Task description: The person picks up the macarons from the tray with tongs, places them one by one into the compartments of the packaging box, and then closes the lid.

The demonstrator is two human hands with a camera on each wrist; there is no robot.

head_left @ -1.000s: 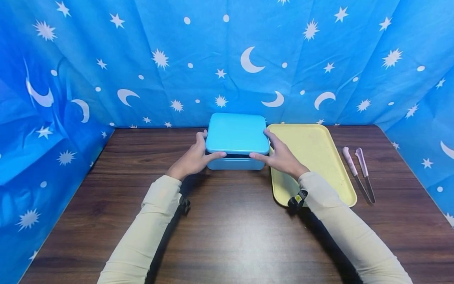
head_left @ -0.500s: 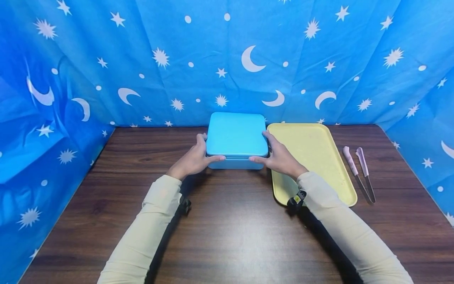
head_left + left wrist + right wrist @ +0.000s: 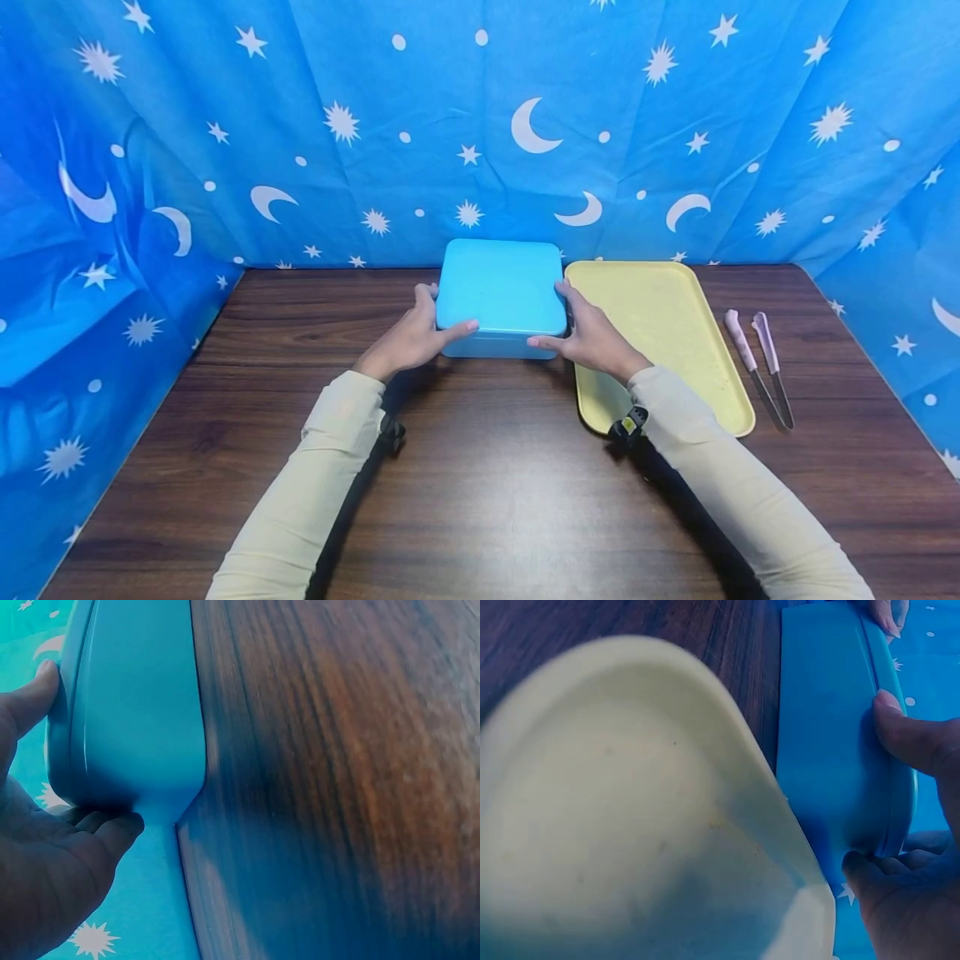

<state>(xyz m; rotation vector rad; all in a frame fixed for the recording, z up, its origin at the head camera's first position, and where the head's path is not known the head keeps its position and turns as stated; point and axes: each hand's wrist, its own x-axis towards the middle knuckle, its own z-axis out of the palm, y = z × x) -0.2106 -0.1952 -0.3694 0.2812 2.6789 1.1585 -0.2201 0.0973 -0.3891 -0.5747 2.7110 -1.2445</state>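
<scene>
A bright blue lid (image 3: 501, 283) sits on a blue rectangular box (image 3: 495, 347) at the back middle of the table, the two meeting along a thin seam. My left hand (image 3: 408, 337) grips the lid's left end, its thumb on the front edge. At the opposite end my right hand (image 3: 596, 333) holds it too, thumb at the front by the seam. In the left wrist view, the left fingers (image 3: 120, 829) curl against the box's end wall. The right wrist view has the right thumb (image 3: 889, 709) on the lid's rim. The box's inside is hidden.
A yellow tray (image 3: 652, 308) lies right beside the box, with my right forearm over its front part. Farther right are tongs (image 3: 765, 375) with pale pink handles. A blue curtain (image 3: 420, 100) with moons and stars hangs behind and along the sides of the dark wooden table (image 3: 480, 500).
The lid has come down onto the box: the dark gap along its front has closed. The left thumb has moved slightly up onto the lid's edge. The tray and tongs stay put.
</scene>
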